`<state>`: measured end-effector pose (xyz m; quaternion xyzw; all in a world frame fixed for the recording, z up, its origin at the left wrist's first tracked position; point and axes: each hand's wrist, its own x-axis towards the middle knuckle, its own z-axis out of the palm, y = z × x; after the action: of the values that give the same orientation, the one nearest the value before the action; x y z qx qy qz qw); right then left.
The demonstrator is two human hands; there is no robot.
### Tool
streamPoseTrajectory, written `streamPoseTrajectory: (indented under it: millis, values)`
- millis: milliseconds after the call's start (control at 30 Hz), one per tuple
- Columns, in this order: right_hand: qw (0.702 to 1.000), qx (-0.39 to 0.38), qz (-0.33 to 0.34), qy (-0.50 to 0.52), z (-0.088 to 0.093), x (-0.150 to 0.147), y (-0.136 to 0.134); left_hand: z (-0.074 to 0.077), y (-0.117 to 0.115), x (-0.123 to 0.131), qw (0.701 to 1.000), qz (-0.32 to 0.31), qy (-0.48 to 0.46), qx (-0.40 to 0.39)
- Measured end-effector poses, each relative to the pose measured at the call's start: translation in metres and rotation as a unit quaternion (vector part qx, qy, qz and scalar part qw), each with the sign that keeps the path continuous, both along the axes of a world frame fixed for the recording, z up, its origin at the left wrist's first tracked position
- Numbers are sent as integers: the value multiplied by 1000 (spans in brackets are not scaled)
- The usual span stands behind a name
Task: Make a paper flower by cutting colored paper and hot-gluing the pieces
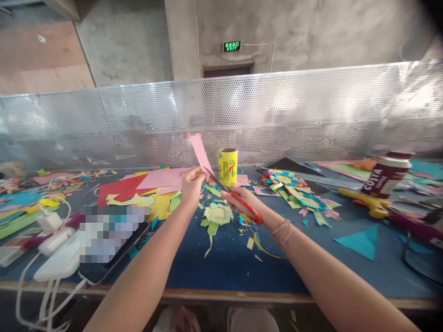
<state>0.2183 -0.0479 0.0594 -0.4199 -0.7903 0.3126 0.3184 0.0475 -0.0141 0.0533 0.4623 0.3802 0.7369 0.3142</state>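
My left hand (193,182) pinches the lower end of a pink paper strip (200,151), which stands up above the table. In my right hand (238,198) is a pair of scissors (254,213) with red-orange handles; the blades reach the strip close to my left fingertips. Whether the blades are apart is too small to tell. Just beyond my hands stands a yellow printed roll (228,166), upright. Below them on the table lies a pale green paper flower (218,215) with leaf-like strips.
Paper rosettes (285,180), a dark bottle (389,174), a yellow glue gun (363,199) and a blue paper triangle (362,242) lie to the right. Red paper (119,188), a phone (114,249) and a cabled white power bank (57,260) are left. A perforated metal panel (155,124) rises behind.
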Motion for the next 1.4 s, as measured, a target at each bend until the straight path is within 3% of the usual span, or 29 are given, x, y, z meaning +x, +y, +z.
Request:
streamPoseTrajectory:
  millis: [333, 967, 1400]
  values:
    - [1000, 21, -8, 7, -4, 2, 5, -3, 3, -1, 1000, 20, -10, -8]
    - [999, 32, -21, 7, -11, 4, 12, -1, 0, -1, 1000, -7, -17, -19]
    - [999, 32, -13, 5, -2, 7, 7, 4, -5, 6, 996, -51, -67, -17]
